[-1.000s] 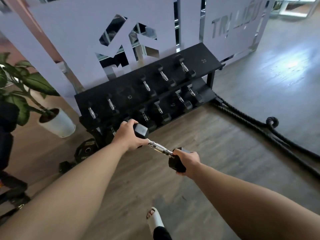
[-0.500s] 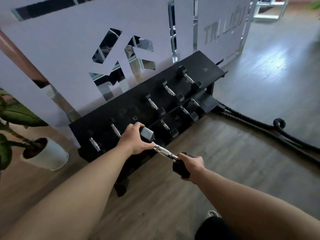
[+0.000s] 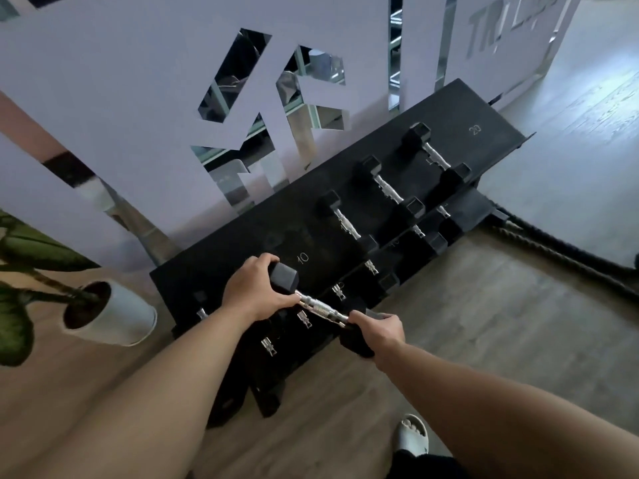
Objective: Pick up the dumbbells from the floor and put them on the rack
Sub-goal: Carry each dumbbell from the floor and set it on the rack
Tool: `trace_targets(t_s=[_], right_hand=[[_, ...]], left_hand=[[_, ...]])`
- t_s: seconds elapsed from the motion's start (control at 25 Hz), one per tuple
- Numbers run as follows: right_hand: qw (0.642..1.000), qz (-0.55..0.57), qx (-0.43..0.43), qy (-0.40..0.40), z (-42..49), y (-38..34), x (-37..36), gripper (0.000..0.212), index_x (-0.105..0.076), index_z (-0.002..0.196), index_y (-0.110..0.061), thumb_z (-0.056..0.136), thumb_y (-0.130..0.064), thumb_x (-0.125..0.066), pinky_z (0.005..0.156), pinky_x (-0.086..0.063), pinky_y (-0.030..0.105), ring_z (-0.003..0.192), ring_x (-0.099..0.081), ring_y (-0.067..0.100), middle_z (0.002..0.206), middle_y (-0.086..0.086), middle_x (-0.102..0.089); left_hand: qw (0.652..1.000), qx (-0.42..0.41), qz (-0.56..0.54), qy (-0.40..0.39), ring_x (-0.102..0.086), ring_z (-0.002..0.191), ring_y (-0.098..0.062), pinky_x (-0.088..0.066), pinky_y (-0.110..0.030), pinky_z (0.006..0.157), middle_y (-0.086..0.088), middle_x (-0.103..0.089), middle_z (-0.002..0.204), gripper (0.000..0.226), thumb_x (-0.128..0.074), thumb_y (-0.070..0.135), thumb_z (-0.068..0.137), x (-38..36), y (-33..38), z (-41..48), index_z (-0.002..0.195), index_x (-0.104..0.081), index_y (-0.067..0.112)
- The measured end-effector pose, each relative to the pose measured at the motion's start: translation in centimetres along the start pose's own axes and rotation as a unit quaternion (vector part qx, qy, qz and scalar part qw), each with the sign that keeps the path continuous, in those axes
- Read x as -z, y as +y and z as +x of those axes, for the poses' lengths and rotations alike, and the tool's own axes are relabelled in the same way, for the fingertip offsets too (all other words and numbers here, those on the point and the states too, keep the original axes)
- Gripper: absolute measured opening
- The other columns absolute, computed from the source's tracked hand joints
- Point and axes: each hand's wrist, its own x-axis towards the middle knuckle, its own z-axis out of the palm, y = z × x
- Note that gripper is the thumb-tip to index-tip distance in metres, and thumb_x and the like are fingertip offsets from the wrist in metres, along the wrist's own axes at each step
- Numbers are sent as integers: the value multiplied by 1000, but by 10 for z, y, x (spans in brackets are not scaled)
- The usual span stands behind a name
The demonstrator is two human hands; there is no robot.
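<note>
I hold a black hex dumbbell (image 3: 321,307) with a chrome handle in both hands, just above the front of the black two-tier rack (image 3: 242,243). My left hand (image 3: 257,293) grips the far head beside the white "10" mark. The near head sits under my right hand (image 3: 377,331), which is closed on it. The dumbbell slants from upper left to lower right over the top shelf's edge. Three dumbbells (image 3: 387,190) lie on the top shelf to the right, and several more (image 3: 337,292) rest on the lower shelf.
A potted plant in a white pot (image 3: 114,316) stands on the wood floor left of the rack. Thick black battle ropes (image 3: 553,250) run along the floor at the right. A white cut-out partition (image 3: 138,98) stands behind the rack. My sandalled foot (image 3: 413,437) is near the bottom.
I have stepped closer, and the dumbbell has moved up and forward from floor height in front of the rack to over the top shelf's front edge. Both hands keep their grip.
</note>
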Motion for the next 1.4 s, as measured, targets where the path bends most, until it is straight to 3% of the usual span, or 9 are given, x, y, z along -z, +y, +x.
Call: trace_targets(t_s=[0.2,0.4,0.68,0.8,0.92,1.0,1.08,1.24,1.4], right_hand=[[999,-34,-15,31,37,-36,-67,83,-57,114,-24,38,-46,-84,58,-61,30,81,-71,15,99,-2,-67],[996,2,-34,81,94,-47,-130,83,-60,120,-21,47,-47,-90,77,-59,33,83,-66,14,96,-2,-66],[986,45,-60,152,165,-54,-198,85,-57,132,-18,57,-40,-93,54,-39,21,76,-58,5,90,-10,-59],[980,37,-78,181,199,-51,-215,88,-54,137,-15,62,-38,-92,57,-41,25,80,-59,10,101,-4,-62],[974,17,-84,210,220,-50,-225,87,-53,140,-13,66,-38,-91,78,-45,28,96,-58,20,133,9,-57],[969,-12,-96,226,230,-51,-230,84,-54,141,-14,69,-41,-89,87,-44,31,113,-55,28,142,11,-47],[965,-44,-103,239,237,-50,-235,76,-54,140,-16,75,-41,-86,87,-36,30,127,-45,32,145,11,-38],[960,-79,-81,257,243,-34,-241,61,-56,139,-21,86,-36,-81,86,-32,26,129,-36,31,143,7,-33],[957,-108,-92,255,242,-28,-243,71,-48,145,-23,85,-44,-80,88,-34,30,133,-35,35,148,10,-34]], left_hand=[[1000,-9,25,-6,-57,104,-19,-53,-36,81,2,-60,117,93,-90,63,57,12,-41,79,135,-55,27],[991,-102,71,-50,-55,111,-22,-49,-35,82,0,-56,121,91,-91,58,60,3,-68,177,135,-50,28],[973,-193,89,-92,-54,116,-24,-53,-39,93,-3,-56,130,92,-89,56,64,-30,-99,291,140,-49,24],[965,-217,84,-122,-53,118,-23,-51,-39,96,-2,-55,133,92,-89,54,66,-57,-108,332,142,-49,23],[960,-229,77,-142,-52,119,-24,-50,-39,98,-1,-55,134,92,-89,53,66,-79,-115,356,144,-49,24],[959,-227,72,-153,-53,120,-23,-51,-40,100,-1,-55,136,94,-90,53,66,-92,-120,370,145,-49,24],[958,-221,70,-169,-53,122,-23,-50,-40,101,0,-55,138,95,-90,54,65,-105,-123,379,146,-48,25],[962,-196,56,-184,-53,126,-25,-49,-39,101,-1,-53,141,93,-91,49,69,-131,-135,377,147,-46,25],[960,-195,63,-192,-50,132,-26,-49,-40,101,-2,-46,152,96,-87,50,76,-145,-149,370,154,-37,27]])
